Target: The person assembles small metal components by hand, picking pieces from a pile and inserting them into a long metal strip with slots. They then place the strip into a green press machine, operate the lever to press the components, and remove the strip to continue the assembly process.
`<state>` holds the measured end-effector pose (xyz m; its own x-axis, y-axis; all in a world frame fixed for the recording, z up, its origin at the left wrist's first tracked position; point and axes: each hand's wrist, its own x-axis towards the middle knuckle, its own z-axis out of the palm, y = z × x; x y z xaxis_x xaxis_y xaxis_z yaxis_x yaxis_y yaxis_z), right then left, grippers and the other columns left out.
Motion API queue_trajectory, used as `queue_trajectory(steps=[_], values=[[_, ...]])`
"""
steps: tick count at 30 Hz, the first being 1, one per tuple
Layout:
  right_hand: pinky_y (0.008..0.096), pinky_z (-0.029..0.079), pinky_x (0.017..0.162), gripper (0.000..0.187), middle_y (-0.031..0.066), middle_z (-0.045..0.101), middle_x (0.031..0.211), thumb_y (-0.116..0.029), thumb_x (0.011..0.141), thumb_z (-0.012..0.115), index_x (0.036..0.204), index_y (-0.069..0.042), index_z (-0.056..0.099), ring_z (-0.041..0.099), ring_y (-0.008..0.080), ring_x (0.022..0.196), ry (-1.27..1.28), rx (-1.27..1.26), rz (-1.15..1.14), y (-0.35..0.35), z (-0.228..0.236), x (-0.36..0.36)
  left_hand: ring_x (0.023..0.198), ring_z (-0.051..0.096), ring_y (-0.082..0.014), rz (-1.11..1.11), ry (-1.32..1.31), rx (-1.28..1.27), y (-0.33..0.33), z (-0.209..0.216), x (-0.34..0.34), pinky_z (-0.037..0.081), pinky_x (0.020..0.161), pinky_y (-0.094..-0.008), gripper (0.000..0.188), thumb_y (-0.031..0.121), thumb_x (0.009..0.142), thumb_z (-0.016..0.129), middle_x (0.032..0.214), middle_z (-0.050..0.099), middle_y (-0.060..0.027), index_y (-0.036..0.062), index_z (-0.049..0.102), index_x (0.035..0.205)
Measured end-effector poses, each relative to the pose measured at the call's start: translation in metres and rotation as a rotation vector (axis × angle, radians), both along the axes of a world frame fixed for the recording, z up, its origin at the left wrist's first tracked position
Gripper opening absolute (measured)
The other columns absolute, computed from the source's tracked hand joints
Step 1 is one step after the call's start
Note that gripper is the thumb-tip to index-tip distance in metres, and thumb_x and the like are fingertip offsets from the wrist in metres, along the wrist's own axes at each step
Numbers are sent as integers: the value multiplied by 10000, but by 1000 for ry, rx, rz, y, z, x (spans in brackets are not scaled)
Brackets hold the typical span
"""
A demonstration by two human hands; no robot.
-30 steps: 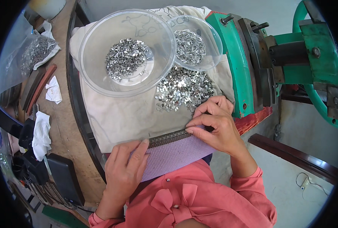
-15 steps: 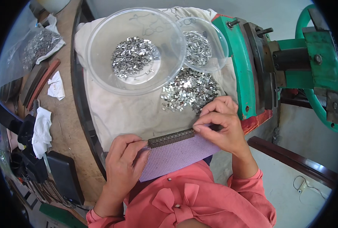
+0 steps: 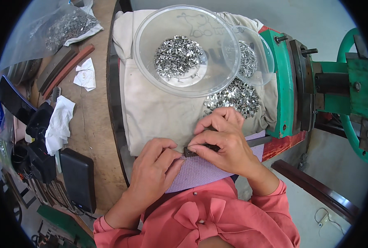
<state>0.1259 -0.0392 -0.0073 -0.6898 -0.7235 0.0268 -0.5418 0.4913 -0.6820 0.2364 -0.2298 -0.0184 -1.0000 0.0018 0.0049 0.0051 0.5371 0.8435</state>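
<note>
L hand [image 3: 156,165], dark slotted bar [image 3: 189,153], R hand [image 3: 222,142], bar on purple woven pad [image 3: 192,173].
L fingers narrow, just beside bar's L end (holding a bit? can't tell); bar prob. metal: stiff, hefty for its size, best held by long edges; R fingers narrow, touching bar's top, firm grip unclear.
</note>
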Motion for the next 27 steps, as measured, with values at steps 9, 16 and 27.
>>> queue_trajectory(steps=[9, 16, 27], values=[[436, 282, 967, 125, -43, 642, 1019, -174, 721, 839, 794, -127, 748, 511, 249, 1089, -44, 5, 16, 1, 0, -3, 879, 641, -258, 15, -15, -12, 0, -1, -1, 521, 705, -356, 203, 38, 751, 818, 1025, 636, -101, 43, 697, 914], [408, 295, 959, 168, -62, 649, 979, -177, 687, 863, 841, -175, 796, 525, 241, 1063, 10, 6, 11, 3, 2, -1, 852, 645, -244, 10, -15, -23, 1, -2, -1, 520, 674, -344, 210, 35, 752, 819, 1023, 628, -97, 44, 697, 922], [340, 444, 727, 216, 29, 652, 870, -62, 699, 845, 906, -75, 785, 575, 206, 824, 59, -221, -442, 95, 18, 39, 903, 639, -266, 34, -26, -19, 2, -1, 2, 519, 745, -347, 241, 18, 736, 818, 1030, 622, -124, 22, 698, 945]])
